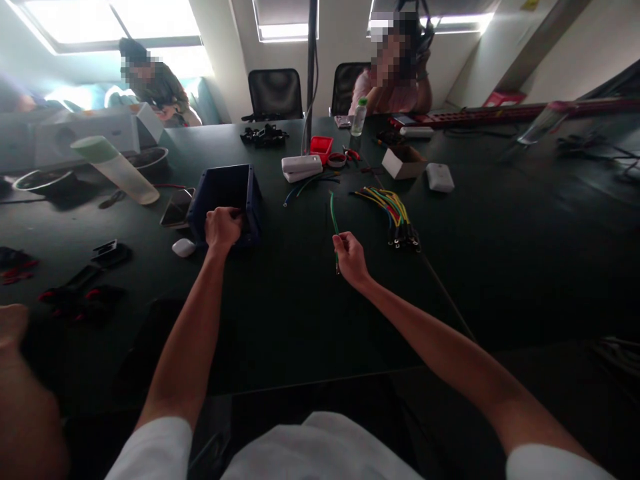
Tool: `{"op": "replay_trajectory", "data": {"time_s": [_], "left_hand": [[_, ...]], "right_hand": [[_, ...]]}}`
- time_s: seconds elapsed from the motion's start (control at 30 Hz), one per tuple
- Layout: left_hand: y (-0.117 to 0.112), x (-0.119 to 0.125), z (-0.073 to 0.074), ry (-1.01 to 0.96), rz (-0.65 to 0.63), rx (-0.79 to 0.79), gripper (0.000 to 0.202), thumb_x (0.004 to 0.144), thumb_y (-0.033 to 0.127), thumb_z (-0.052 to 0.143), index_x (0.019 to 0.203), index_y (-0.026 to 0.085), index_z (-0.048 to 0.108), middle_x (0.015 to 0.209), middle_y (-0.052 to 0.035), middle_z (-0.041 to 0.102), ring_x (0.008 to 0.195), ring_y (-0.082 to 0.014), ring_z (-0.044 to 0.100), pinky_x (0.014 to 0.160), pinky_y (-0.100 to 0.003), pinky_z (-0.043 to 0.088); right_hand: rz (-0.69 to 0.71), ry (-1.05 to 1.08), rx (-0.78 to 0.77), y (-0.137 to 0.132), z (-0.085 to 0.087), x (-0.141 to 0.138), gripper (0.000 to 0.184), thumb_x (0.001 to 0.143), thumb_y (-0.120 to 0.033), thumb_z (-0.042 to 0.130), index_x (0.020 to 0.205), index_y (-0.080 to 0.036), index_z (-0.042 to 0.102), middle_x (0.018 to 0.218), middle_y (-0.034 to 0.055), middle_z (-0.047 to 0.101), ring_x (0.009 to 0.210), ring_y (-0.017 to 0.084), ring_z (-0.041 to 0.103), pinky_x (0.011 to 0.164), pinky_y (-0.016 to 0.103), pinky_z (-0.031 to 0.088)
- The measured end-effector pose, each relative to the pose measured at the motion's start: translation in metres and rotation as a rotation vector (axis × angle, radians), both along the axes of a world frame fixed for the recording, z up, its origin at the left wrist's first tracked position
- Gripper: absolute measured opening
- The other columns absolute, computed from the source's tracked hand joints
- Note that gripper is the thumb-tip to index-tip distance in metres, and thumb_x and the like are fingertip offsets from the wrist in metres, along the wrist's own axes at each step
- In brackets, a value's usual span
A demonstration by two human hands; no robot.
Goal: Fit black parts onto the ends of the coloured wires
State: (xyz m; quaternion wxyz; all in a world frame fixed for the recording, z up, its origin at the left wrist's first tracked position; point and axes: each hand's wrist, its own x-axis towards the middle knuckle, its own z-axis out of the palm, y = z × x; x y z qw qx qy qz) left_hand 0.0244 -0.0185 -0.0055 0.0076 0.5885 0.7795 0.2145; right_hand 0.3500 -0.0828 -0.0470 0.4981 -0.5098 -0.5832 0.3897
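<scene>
My right hand [351, 257] is closed in a pinch around a green wire [334, 212] above the dark table. One end of the wire points away from me, and the other, with a metal terminal, hangs below my fingers. To the left, my left hand [223, 227] reaches over the near wall into a blue plastic bin [254, 200]. Its fingertips are inside the bin, mostly hidden in shadow, and whatever they touch is not visible. A bunch of yellow, green, red and blue wires [395, 207] with ring terminals lies right of my right hand.
Near the bin are a phone [177, 208], a white earbud case [183, 248] and a frosted bottle [117, 172]. Farther back lie white power banks [301, 167], a red box [321, 148], loose blue wires [305, 185] and an open carton [403, 163]. Two people sit across; another's arm [25, 400] is at left.
</scene>
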Motion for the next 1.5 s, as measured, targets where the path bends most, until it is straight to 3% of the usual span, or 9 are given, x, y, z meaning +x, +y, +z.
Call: {"op": "replay_trajectory", "data": {"time_s": [0.17, 0.47, 0.8, 0.93, 1.23, 1.5], "left_hand": [[-0.003, 0.004, -0.003, -0.009, 0.064, 0.131, 0.036, 0.085, 0.038, 0.053, 0.111, 0.021, 0.072, 0.105, -0.0115, 0.071, 0.102, -0.0313, 0.062, 0.092, -0.045, 0.048], [-0.011, 0.013, -0.006, -0.039, 0.103, 0.413, 0.031, 0.087, 0.032, 0.052, 0.11, 0.019, 0.068, 0.107, -0.0105, 0.069, 0.099, -0.0278, 0.061, 0.091, -0.041, 0.045], [-0.016, 0.014, -0.009, -0.183, 0.029, 0.512, 0.026, 0.083, 0.031, 0.062, 0.105, 0.018, 0.069, 0.099, -0.0084, 0.069, 0.093, -0.0239, 0.063, 0.094, -0.039, 0.044], [-0.024, 0.021, -0.013, -0.244, 0.054, 0.594, 0.028, 0.082, 0.033, 0.065, 0.105, 0.017, 0.069, 0.096, -0.0075, 0.069, 0.091, -0.0222, 0.064, 0.096, -0.04, 0.043], [-0.044, 0.035, -0.024, -0.345, 0.027, 0.629, 0.034, 0.082, 0.038, 0.066, 0.109, 0.017, 0.069, 0.097, -0.0071, 0.069, 0.086, -0.0188, 0.065, 0.076, -0.031, 0.05], [-0.06, 0.044, -0.027, -0.415, -0.023, 0.615, 0.035, 0.081, 0.04, 0.067, 0.109, 0.019, 0.07, 0.096, -0.0059, 0.072, 0.087, -0.0181, 0.067, 0.081, -0.032, 0.052]], "right_hand": [[0.0, 0.012, 0.022, 0.0, 0.0, 0.0, 0.041, 0.089, -0.061, 0.047, 0.088, -0.02, 0.053, 0.067, -0.0025, 0.053, 0.052, 0.01, 0.049, 0.044, 0.021, 0.038], [0.011, 0.028, 0.024, 0.0, -0.002, -0.002, 0.038, 0.09, -0.058, 0.048, 0.088, -0.02, 0.053, 0.065, -0.0031, 0.052, 0.052, 0.01, 0.047, 0.045, 0.022, 0.037], [0.053, -0.008, 0.052, 0.004, -0.006, -0.002, 0.039, 0.09, -0.059, 0.047, 0.09, -0.02, 0.054, 0.068, -0.0023, 0.055, 0.056, 0.011, 0.05, 0.049, 0.023, 0.039], [0.07, -0.015, 0.06, 0.004, -0.005, -0.001, 0.04, 0.09, -0.059, 0.046, 0.091, -0.02, 0.054, 0.068, -0.002, 0.055, 0.056, 0.011, 0.051, 0.05, 0.023, 0.039], [0.08, 0.002, 0.063, 0.003, -0.003, 0.0, 0.037, 0.092, -0.057, 0.044, 0.09, -0.021, 0.051, 0.07, -0.0016, 0.054, 0.057, 0.012, 0.05, 0.05, 0.023, 0.039], [0.074, 0.008, 0.06, 0.002, 0.0, 0.001, 0.037, 0.093, -0.056, 0.043, 0.092, -0.021, 0.051, 0.072, -0.0013, 0.054, 0.059, 0.011, 0.05, 0.052, 0.023, 0.04]]}}
